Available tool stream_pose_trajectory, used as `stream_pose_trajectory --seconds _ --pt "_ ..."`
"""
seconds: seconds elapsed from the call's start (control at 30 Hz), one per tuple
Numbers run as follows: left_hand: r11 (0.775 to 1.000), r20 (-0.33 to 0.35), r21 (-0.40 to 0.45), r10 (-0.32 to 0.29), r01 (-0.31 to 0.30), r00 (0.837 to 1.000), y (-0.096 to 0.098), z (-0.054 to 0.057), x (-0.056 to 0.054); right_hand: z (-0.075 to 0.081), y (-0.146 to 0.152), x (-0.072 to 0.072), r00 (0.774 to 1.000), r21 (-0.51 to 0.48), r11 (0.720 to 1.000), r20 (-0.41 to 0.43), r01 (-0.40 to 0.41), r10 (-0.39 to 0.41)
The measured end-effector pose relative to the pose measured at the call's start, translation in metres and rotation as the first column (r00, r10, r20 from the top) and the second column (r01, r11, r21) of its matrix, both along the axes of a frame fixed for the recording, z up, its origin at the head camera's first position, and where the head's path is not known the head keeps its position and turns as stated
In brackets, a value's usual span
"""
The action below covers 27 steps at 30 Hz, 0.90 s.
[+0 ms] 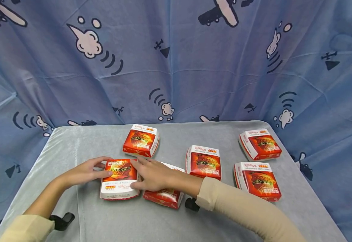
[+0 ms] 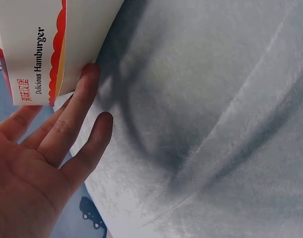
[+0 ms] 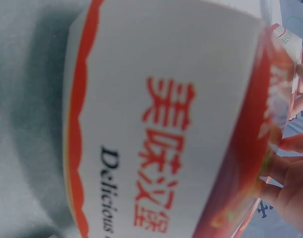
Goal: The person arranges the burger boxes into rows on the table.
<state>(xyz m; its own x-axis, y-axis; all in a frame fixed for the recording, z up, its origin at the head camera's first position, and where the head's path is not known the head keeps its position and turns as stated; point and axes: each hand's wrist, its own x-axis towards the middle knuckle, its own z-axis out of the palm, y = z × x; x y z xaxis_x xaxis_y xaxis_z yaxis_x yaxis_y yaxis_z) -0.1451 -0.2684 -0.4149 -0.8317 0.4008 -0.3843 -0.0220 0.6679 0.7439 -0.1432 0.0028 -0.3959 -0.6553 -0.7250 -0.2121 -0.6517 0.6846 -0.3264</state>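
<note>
Fingers of the left hand and right hand grip one hamburger box from opposite sides, beside a second hamburger box.

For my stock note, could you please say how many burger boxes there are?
6: one box between left hand and right hand, one partly beneath the latter, one behind them, one near centre, two rightmost; none seems fully hidden.

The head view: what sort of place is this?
Perhaps a makeshift filming or practice corner: a blue printed curtain hangs behind a table covered in grey cloth, where several burger boxes lie.
</note>
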Motion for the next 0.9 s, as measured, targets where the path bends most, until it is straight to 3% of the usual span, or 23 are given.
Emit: stream_pose_trajectory --seconds 0.9 --pt "0.999 0.024 0.039 -0.012 0.011 1.000 0.0039 -0.0002 -0.0013 0.0006 0.0063 -0.0007 1.000 -0.012 1.000 0.027 0.008 -0.008"
